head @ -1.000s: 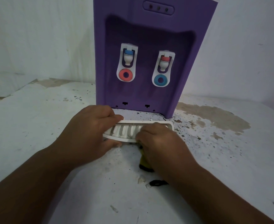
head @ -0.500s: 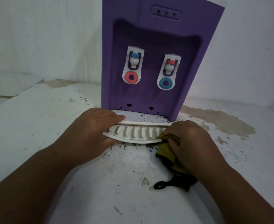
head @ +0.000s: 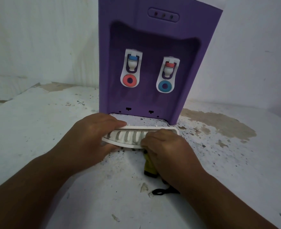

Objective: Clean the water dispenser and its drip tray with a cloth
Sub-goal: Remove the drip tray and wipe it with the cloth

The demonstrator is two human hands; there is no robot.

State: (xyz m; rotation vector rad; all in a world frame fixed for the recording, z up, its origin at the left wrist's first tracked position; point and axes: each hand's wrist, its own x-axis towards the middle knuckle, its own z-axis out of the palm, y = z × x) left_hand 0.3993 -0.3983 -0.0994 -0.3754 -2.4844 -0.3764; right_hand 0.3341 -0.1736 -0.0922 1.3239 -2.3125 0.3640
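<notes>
A purple water dispenser (head: pixel 153 47) with two white taps stands on the white surface ahead. Just in front of its base, the white slotted drip tray (head: pixel 129 135) is detached and tilted toward me. My left hand (head: pixel 90 138) grips the tray's left end, thumb under, fingers over the back rim. My right hand (head: pixel 166 149) presses a yellow-green cloth (head: pixel 149 164) against the right half of the tray's grille. Most of the cloth is hidden under that hand; a dark loop (head: pixel 159 191) trails from it onto the surface.
The white tabletop (head: pixel 37 138) is chipped and speckled with dark flecks. A large bare brown patch (head: pixel 219 124) lies right of the dispenser. White walls close in behind and to both sides.
My right hand with the cloth has slid left from the tray's right end onto the grille. The left hand keeps its hold on the tray.
</notes>
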